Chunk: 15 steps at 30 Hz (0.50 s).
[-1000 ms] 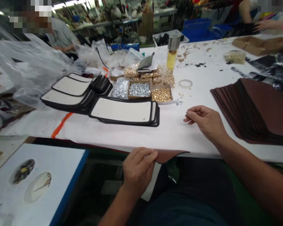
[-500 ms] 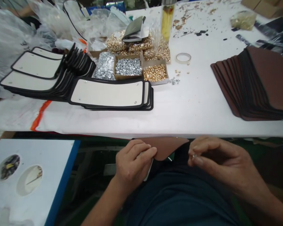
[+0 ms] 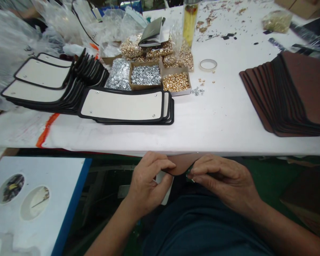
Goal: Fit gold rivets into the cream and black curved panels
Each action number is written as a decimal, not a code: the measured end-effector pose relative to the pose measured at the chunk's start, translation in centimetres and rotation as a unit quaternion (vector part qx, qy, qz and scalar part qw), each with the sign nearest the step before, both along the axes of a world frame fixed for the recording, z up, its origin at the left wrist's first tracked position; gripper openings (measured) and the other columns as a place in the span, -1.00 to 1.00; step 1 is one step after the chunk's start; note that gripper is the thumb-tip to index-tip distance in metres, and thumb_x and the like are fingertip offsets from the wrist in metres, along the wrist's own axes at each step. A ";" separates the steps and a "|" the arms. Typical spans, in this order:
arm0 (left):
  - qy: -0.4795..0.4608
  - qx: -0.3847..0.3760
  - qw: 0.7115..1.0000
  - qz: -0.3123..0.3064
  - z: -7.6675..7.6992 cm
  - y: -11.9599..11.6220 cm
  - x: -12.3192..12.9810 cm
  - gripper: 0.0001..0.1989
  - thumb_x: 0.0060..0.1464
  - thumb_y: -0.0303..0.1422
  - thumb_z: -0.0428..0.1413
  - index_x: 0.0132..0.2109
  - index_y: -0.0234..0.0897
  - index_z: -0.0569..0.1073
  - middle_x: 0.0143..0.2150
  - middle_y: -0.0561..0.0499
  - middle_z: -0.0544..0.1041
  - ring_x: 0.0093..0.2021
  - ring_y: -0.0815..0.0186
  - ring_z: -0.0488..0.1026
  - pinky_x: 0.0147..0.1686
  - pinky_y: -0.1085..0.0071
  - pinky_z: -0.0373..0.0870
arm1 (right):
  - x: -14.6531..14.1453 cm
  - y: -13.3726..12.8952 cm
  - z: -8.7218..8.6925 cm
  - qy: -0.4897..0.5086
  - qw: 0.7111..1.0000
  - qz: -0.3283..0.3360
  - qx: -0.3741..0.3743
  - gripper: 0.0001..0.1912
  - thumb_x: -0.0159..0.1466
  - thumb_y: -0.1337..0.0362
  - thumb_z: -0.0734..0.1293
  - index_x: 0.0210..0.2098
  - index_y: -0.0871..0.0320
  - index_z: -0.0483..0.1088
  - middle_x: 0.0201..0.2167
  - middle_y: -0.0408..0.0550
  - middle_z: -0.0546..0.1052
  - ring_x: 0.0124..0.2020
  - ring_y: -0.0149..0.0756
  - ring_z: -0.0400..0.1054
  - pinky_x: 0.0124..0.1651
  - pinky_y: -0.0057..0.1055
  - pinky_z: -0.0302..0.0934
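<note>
Below the table's front edge, my left hand [image 3: 152,181] is closed on the left part of a brown panel [image 3: 181,163], thumb beneath and fingers on top. My right hand [image 3: 224,177] is at the panel's right side, its thumb and fingers pinched round a small shiny metal piece [image 3: 191,175], partly hidden by the fingertips. A white surface shows under the left hand. On the table are gold rings in a box [image 3: 176,82], silver rings in a box [image 3: 145,75] and a few loose silver pieces [image 3: 197,91].
White panels with black borders [image 3: 122,105] lie stacked at the left, brown panels [image 3: 306,89] at the right. Behind stand a bottle of yellow liquid [image 3: 190,25] and plastic bags [image 3: 77,28]. A tape roll [image 3: 208,64] lies mid-table. A white board with two holes [image 3: 50,170] is lower left.
My right hand has moved left, bringing the small metal piece up to the brown panel. My left thumb has shifted down below the panel, and the panel is tilted differently.
</note>
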State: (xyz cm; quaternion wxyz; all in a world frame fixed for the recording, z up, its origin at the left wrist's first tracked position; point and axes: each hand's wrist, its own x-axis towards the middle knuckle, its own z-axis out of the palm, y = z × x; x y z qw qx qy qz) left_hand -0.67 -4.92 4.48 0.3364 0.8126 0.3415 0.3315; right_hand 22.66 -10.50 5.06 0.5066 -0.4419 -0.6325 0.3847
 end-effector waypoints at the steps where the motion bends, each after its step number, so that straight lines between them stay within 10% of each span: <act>1: 0.000 -0.018 1.000 0.000 0.3 0.1 0.0 -0.78 0.22 -0.58 0.19 -0.05 -0.21 0.56 -0.14 -0.03 0.57 -0.11 0.26 0.50 -0.09 0.30 0.46 | -0.1 0.3 -0.2 -0.005 1.000 -0.007 0.017 -0.81 0.33 0.46 0.48 -0.13 0.06 0.61 -0.27 -0.13 0.67 -0.21 -0.34 0.58 -0.13 -0.44 0.47; 15: -0.135 -0.409 0.901 0.055 2.4 2.0 0.4 -0.75 0.23 -0.20 0.28 -0.09 -0.29 0.62 -0.25 -0.01 0.53 -0.31 0.32 0.46 -0.44 0.46 0.59 | -3.3 3.6 -1.9 -0.112 0.979 -0.095 0.140 -0.80 0.34 0.44 0.45 -0.20 -0.01 0.67 -0.42 -0.17 0.40 -0.44 -0.42 0.34 -0.46 -0.47 0.25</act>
